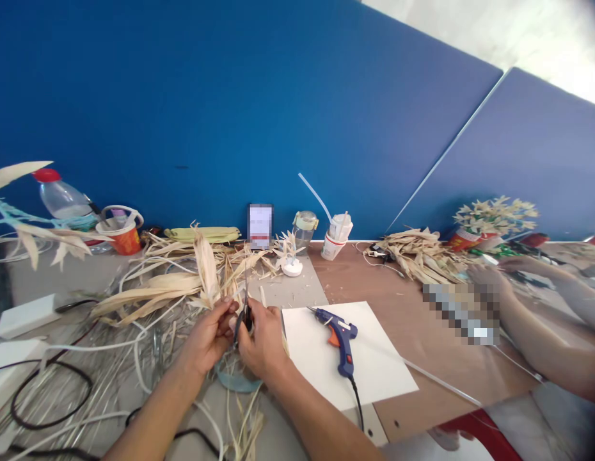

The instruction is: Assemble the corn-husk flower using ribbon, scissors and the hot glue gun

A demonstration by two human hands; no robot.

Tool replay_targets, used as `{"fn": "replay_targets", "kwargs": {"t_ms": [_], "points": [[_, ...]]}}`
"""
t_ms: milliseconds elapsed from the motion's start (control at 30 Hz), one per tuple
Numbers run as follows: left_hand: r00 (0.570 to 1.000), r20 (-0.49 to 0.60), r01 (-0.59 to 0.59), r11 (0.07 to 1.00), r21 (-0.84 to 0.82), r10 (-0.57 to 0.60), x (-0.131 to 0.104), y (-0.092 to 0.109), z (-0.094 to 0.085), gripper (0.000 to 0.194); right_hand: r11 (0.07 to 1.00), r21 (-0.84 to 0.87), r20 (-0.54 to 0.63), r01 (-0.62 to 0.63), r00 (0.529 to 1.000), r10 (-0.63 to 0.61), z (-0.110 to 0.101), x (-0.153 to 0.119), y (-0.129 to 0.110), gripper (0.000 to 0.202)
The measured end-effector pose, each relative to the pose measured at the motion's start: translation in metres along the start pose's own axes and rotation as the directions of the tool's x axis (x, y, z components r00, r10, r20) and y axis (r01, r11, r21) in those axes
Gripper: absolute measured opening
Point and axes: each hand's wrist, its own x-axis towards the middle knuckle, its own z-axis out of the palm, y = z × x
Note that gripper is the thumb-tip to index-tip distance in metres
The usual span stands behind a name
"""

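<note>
Black-handled scissors are in my right hand, whose fingers are wrapped round the handles, with the blades pointing up and away. Close beside it on the left, my left hand has its fingers pinched together near the blades; whatever lies between them is too small to make out. Dry corn husks are piled just beyond and to the left of my hands. Under my hands sits a round bluish object, partly covered. A blue glue gun lies on a white sheet to the right of my right hand.
Cables and thin strands cover the left of the table. A phone, a jar, a paper cup and a small husk flower on a white base stand at the back. Another person's arms reach in at the right, near more husks.
</note>
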Motion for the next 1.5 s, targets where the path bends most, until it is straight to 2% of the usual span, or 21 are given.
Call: {"fn": "replay_targets", "kwargs": {"t_ms": [200, 333, 600, 800, 1033, 1300, 1500], "points": [[0.999, -0.037, 0.015, 1.000, 0.003, -0.014, 0.0009, -0.0040, -0.0011, 0.006, 1.000, 0.011, -0.009, -0.014, 1.000, 0.014, 0.0014, 0.0014, 0.0016, 0.025], [1.000, -0.006, 0.030, 1.000, 0.003, -0.030, 0.0016, -0.0065, -0.0018, 0.007, 1.000, 0.011, -0.018, -0.028, 0.999, 0.028, 0.0017, 0.0019, 0.0027, 0.025], [0.997, 0.076, -0.029, 1.000, 0.011, 0.028, 0.0000, -0.0016, -0.0029, 0.017, 1.000, -0.005, -0.062, -0.027, 0.998, 0.027, 0.0023, -0.0031, 0.0020, 0.033], [0.998, 0.055, -0.040, 0.999, 0.015, 0.039, -0.0010, -0.0018, -0.0007, 0.015, 1.000, -0.018, -0.036, -0.021, 0.999, 0.020, 0.0071, -0.0029, 0.0034, 0.028], [0.999, -0.038, -0.015, 1.000, 0.000, 0.015, -0.0027, -0.0024, 0.0017, 0.006, 0.999, -0.037, -0.029, -0.023, 0.999, 0.022, 0.0041, -0.0010, 0.0031, 0.029], [1.000, -0.017, -0.024, 0.999, -0.025, 0.023, -0.0050, -0.0019, 0.0045, 0.011, 0.997, -0.061, -0.022, -0.048, 0.999, 0.046, 0.0044, -0.0004, 0.0019, 0.033], [1.000, 0.008, -0.020, 0.999, -0.025, 0.020, -0.0039, -0.0038, 0.0023, 0.007, 0.997, -0.062, -0.020, -0.052, 0.999, 0.050, 0.0038, 0.0009, 0.0030, 0.036]]}}
